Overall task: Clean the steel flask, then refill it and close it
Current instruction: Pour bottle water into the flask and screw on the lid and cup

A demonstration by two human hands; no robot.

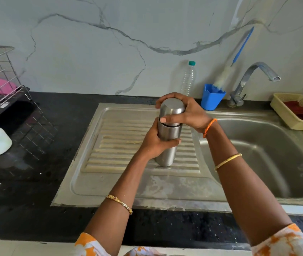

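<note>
Both hands are on the one steel flask (pixel 167 141), standing upright on the ribbed drainboard (pixel 121 174) mid-frame: left hand (pixel 156 143) wrapped round the body, right hand (pixel 185 111) curled over the cap (pixel 171 108). Behind it: one clear plastic bottle (pixel 188 78), one blue cup (pixel 211 97) with a bottle brush (pixel 233 61), one tap (pixel 248 80). Cream basket (pixel 292 119) at right, wire rack (pixel 1 84) upper left.

Brushed steel flask (pixel 167 130), dull stained metal drainboard (pixel 128 182), speckled black counter (pixel 36 200).
</note>
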